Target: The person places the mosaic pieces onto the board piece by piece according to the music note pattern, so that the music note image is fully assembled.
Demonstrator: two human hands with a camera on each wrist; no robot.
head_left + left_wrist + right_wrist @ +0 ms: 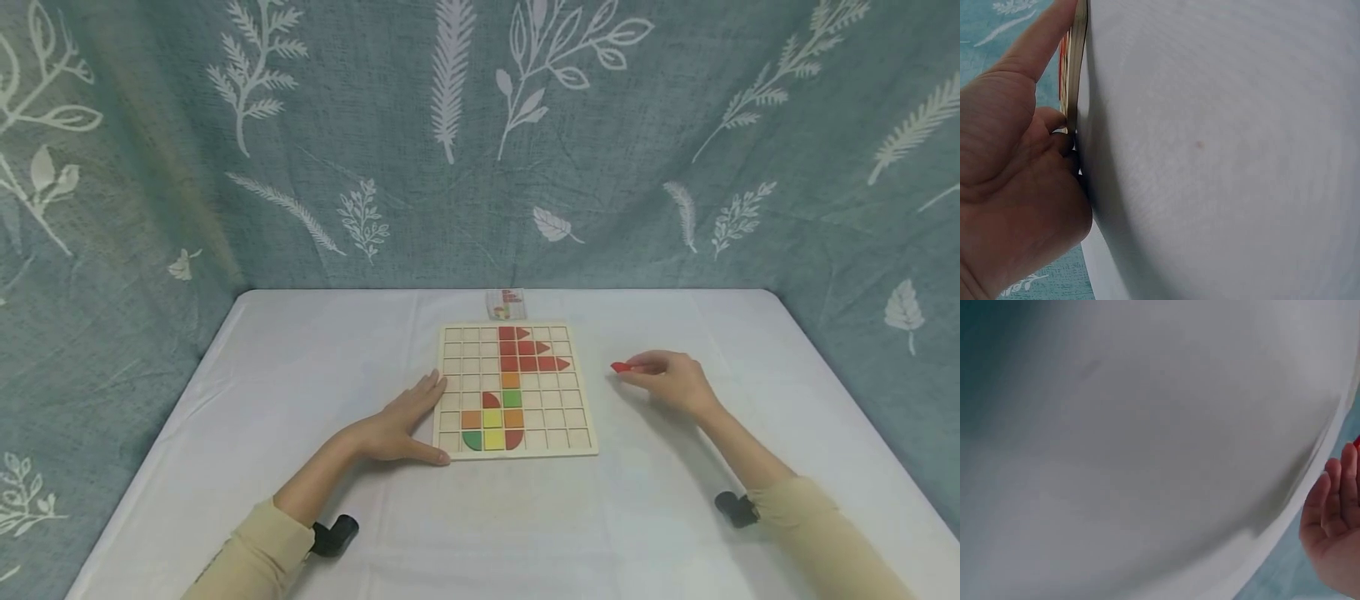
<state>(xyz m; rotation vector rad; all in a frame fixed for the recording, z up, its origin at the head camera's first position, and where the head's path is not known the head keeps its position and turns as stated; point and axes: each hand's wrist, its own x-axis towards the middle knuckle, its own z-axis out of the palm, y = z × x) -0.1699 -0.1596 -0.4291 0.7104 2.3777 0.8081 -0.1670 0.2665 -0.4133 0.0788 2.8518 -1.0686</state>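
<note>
A wooden grid board (553,418) lies flat on the white table, with red, orange, green and yellow flat pieces in some of its squares. Three red rows near its top end in points. My left hand (397,423) rests spread along the board's left side, fingertips at the left edge and thumb at the lower left corner. Right of the board, my right hand (673,381) pinches a small red piece (620,367) between thumb and fingers, apart from the board. In the right wrist view only part of that hand (1338,531) shows, with a sliver of red at the frame's edge.
Behind the board lies a small picture card (506,305) with a similar coloured pattern. A white cloth (330,350) covers the table. Blue-green fabric with white leaf prints (412,208) hangs at the back and sides. Black devices (335,536) sit at both wrists.
</note>
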